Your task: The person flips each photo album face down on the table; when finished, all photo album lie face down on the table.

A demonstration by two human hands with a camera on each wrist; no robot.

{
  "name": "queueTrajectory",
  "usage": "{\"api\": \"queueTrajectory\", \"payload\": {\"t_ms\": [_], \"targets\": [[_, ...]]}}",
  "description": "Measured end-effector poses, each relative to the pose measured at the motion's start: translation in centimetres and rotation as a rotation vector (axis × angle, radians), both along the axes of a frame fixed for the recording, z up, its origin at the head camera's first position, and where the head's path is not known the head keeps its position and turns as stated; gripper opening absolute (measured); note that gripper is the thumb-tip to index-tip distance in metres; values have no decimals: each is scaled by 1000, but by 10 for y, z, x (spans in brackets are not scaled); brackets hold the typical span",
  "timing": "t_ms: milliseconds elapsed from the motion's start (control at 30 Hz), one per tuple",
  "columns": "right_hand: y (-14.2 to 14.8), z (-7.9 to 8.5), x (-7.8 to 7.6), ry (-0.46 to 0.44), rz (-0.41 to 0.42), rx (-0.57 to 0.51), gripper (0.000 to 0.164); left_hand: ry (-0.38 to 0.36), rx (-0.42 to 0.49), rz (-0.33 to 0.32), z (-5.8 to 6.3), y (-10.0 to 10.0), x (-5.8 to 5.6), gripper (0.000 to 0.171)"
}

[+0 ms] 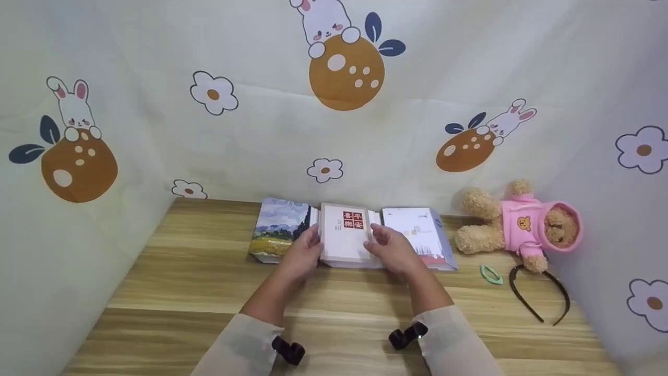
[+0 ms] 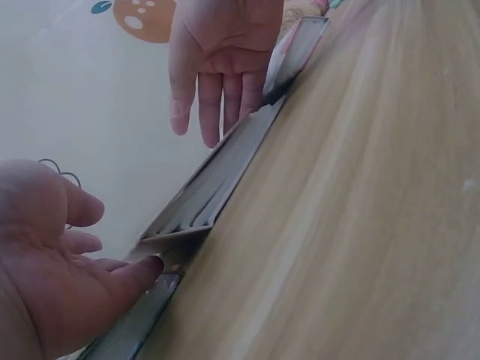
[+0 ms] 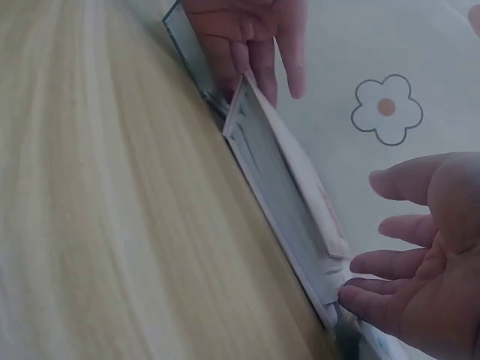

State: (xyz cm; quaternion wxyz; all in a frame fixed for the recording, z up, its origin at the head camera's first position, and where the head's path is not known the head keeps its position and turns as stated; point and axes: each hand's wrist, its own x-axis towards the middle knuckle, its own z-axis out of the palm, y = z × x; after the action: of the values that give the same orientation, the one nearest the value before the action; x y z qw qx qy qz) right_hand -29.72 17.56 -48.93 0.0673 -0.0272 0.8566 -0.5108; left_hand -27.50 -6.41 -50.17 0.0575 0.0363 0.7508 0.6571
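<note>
Three thick books lie side by side on the wooden table. The middle book (image 1: pixel 342 245) has a cream cover with a red block of white Chinese characters. My left hand (image 1: pixel 303 251) is at its left side and my right hand (image 1: pixel 392 249) at its right, fingers loosely extended along the edges. Neither hand's fingers wrap round the book. To the left lies a book with a painted landscape cover (image 1: pixel 279 227), partly behind my left hand. A white book with a small printed scene (image 1: pixel 417 235) lies to the right. Wavy page edges (image 2: pixel 217 187) of the middle book show in the left wrist view.
On the right lies a teddy bear (image 1: pixel 514 224) in a pink hooded top. In front of it are a mint-green hair clip (image 1: pixel 491 274) and a dark headband (image 1: pixel 563 292). A printed cloth (image 1: pixel 250 141) hangs behind and beside the table (image 1: pixel 198 292).
</note>
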Motion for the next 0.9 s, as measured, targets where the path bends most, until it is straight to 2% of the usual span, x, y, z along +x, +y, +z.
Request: {"api": "queueTrajectory", "payload": {"t_ms": [200, 367, 533, 600, 667, 800, 900], "targets": [[-6, -4, 2, -6, 49, 18, 66, 21, -87, -27, -6, -2, -2, 71], [-6, -5, 3, -12, 55, 18, 66, 13, -72, -11, -6, -2, -1, 71], [-8, -1, 6, 4, 56, 54, 55, 15, -47, 32, 5, 1, 5, 61], [-9, 2, 8, 19, 58, 60, 50, 7, -1, 24, 14, 4, 8, 57], [-12, 5, 10, 24, 71, 50, 47, 6, 73, -14, 21, 6, 11, 55], [-18, 14, 16, 13, 133, -61, 48, 56, 187, -114, 32, 11, 17, 53], [-23, 21, 21, 3, 177, -206, 52, 128, 178, -144, 36, 14, 19, 53]]}}
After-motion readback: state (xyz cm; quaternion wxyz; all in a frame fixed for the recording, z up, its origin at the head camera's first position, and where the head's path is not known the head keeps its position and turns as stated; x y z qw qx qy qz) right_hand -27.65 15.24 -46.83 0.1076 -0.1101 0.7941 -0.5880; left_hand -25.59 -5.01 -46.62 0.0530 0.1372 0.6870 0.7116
